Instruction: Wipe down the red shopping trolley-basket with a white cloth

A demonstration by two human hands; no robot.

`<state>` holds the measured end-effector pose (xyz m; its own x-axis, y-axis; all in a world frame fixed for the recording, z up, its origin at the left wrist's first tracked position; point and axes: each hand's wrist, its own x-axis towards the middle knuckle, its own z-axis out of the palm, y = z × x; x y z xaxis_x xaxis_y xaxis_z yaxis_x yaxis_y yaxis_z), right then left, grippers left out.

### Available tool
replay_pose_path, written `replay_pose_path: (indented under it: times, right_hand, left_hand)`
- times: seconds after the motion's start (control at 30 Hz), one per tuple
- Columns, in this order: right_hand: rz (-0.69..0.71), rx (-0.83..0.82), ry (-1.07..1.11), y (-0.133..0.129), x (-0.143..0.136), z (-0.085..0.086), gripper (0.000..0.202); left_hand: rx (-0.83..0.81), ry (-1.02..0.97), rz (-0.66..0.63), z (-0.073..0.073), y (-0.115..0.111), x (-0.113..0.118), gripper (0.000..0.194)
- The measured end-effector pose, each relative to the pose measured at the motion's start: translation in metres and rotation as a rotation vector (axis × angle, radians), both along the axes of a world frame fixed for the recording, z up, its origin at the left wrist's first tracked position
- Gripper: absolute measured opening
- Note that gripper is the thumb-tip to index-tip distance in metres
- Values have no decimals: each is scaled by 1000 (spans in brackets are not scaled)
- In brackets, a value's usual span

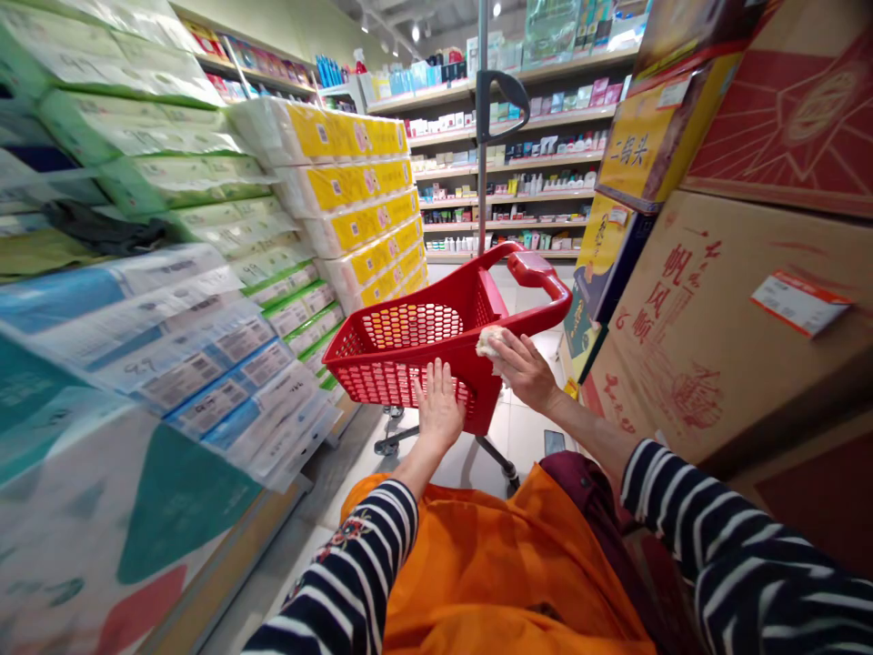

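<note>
The shopping cart [409,350] is a small red plastic basket on a wheeled frame, standing upright in the aisle between the stacked paper packs on the left and the cartons on the right. Its walls are a mesh of small holes, and the inside shows nothing in it. A curved red handle arches over its far right side, and a grey pole rises behind it. The cloth [488,342] is a small, crumpled, whitish wad pressed against the basket's near right rim.
</note>
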<state>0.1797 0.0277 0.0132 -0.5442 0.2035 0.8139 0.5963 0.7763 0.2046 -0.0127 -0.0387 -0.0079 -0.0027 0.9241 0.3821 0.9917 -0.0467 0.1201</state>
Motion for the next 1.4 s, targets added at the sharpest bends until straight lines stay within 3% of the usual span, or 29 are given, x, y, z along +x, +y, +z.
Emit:
replay_pose_path:
  times: [0.17,0.23,0.3,0.47,0.53,0.6,0.77,0.83,0.9,1.07,1.13,1.2,1.27,1.4]
  right_hand:
    - [124,-125,-207,-7,-4,-53,29]
    - [174,-182,-261,-15,-3,-61,29]
    - [176,-206,-223,-17,-1,-49,30]
    - [66,-153,39,2,5,22,35]
    - [52,-147,67,11,5,32,36]
    - [73,-157,30,16,2,21,35]
    - [133,-210,-219,4,-6,-48,36]
    - [171,-226,-304,-2,-9,-61,36]
    - [200,-235,-309,-4,-13,-53,35]
    - [162,-230,-109,16,-40,2,42]
    - [131,-247,-92,27,-53,7,43]
    - [131,-278,-133,34,-62,-7,41]
    - [144,-308,-200,32,-66,-32,39]
    - [152,-327,-340,13,-65,-76,38]
  left_hand:
    - [-158,52,-42,-16,-11,-5,71]
    - [-188,63,-51,-17,-12,-7,72]
    - [-187,61,-25,-16,-11,-9,73]
    - [-204,39,47,-11,-2,-8,74]
    - [-209,42,41,-13,-1,-7,75]
    - [-215,47,32,-18,-4,-8,75]
    - [-233,42,60,-32,-10,-18,73]
    - [-234,38,66,-35,-9,-22,74]
    - [-237,30,68,-36,-7,-26,74]
    - [-236,-11,125,-34,1,-36,75]
    - [-221,-20,122,-34,1,-40,75]
    - [-205,-24,103,-36,-2,-44,75]
    - [-194,-25,93,-39,-6,-48,75]
    - [-171,-11,98,-44,-12,-55,74]
